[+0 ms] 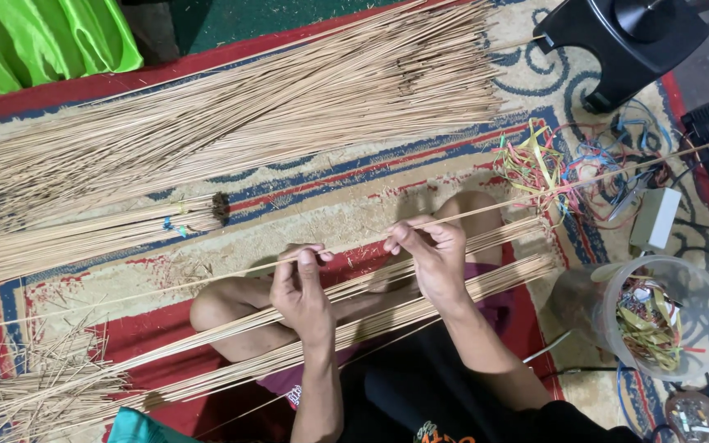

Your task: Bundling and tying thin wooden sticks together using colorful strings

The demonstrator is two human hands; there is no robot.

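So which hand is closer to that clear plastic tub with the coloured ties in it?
The right hand. It pinches a thin stick left of the tub, and the left hand sits farther left still.

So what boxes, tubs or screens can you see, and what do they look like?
Box: small, white-grey, rectangular, on the rug at right beside the tangled coloured strips.
Tub: clear, round plastic, lower right, holding coloured strips.
Lid: small, round, clear, at the bottom right corner.
No screens or signs show.
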